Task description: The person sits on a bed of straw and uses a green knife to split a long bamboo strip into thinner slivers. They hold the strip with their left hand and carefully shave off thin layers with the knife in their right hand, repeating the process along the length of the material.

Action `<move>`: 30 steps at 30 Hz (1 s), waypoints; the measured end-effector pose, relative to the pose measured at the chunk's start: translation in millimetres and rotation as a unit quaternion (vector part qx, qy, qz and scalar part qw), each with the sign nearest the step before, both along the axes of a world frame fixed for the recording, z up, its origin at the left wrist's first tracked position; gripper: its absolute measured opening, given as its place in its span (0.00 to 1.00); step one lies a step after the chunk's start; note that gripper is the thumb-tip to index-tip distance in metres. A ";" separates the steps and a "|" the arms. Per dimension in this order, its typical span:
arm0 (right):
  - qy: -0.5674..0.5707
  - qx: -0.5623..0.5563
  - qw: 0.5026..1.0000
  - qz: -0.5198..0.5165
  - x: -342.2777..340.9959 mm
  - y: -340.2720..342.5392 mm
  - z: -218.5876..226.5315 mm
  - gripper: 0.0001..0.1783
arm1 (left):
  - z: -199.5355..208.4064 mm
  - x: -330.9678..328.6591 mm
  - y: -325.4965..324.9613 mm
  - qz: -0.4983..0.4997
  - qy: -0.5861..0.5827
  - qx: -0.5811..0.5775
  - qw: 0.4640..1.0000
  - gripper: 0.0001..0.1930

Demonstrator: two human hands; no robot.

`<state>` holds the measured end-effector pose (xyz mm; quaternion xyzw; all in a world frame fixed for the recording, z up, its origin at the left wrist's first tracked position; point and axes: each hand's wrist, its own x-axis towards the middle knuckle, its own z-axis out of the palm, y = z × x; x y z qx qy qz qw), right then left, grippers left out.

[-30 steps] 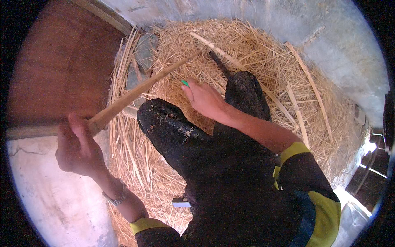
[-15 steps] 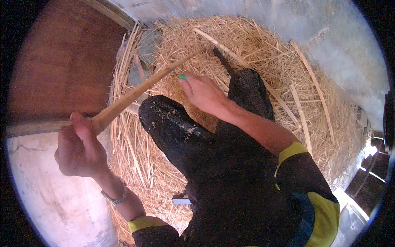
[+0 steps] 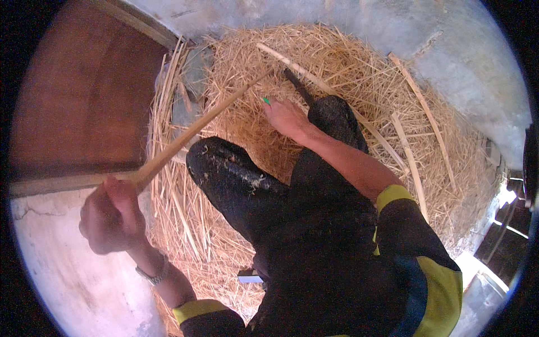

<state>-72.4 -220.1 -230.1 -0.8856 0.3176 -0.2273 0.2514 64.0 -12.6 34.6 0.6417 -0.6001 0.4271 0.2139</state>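
Observation:
Held in my left hand (image 3: pixel 115 216) is the near end of a long tan bamboo strip (image 3: pixel 193 128), its fingers wrapped round it. The strip slants away to the upper right, its far end over a heap of shavings (image 3: pixel 241 62). My right hand (image 3: pixel 287 119) is closed, a little to the right of the strip and apart from it. A small green piece (image 3: pixel 265 100) shows at its fingertips; its kind I cannot make out. Just beyond my right knee a dark, narrow, blade-like tool (image 3: pixel 297 85) juts out, its other end hidden.
Several pale strips, among them one at the right (image 3: pixel 424 118), lie on the shavings. A brown wooden panel (image 3: pixel 90 95) and a pale wall (image 3: pixel 73 253) stand at the left. A grey wall (image 3: pixel 359 28) closes the far side. My black-trousered knees (image 3: pixel 224 168) are between my arms.
My right hand has moved right, away from the strip. My left hand has shifted slightly down, and the strip shows a narrower side.

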 end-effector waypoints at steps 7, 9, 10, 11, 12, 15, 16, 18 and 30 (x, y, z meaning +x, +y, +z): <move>0.006 0.015 1.000 0.015 13.9 -0.7 -19.9 0.16 | -2.2 6.7 -6.2 -0.184 -0.022 0.008 0.983 0.06; 0.035 0.070 0.996 0.033 13.7 -2.1 -4.8 0.16 | -3.0 14.8 -1.2 -0.256 -0.035 0.037 0.965 0.08; 0.051 0.097 0.993 0.040 13.4 -2.9 6.1 0.16 | -1.0 15.2 3.0 -0.263 -0.050 0.071 0.961 0.11; 0.033 0.098 0.994 0.019 11.0 3.5 11.9 0.16 | -4.7 12.0 -0.2 -0.272 -0.052 0.075 0.958 0.11; 0.017 0.103 0.994 0.041 11.7 16.5 23.4 0.15 | -2.3 9.7 1.9 -0.273 -0.061 0.084 0.956 0.10; -0.045 0.082 0.993 0.065 9.8 32.1 34.9 0.13 | 4.5 11.5 16.9 -0.277 -0.029 0.184 0.942 0.09; 0.018 0.052 0.996 0.068 10.8 18.1 12.1 0.13 | 5.1 11.1 16.5 -0.276 -0.043 0.178 0.943 0.08; 0.147 -0.015 0.987 0.058 6.0 -34.0 -56.8 0.13 | 0.6 10.2 5.3 -0.287 -0.074 0.154 0.943 0.06; 0.058 0.150 0.987 -0.025 14.7 -8.1 -8.9 0.17 | -13.6 19.3 -2.8 -0.269 -0.023 0.092 0.959 0.18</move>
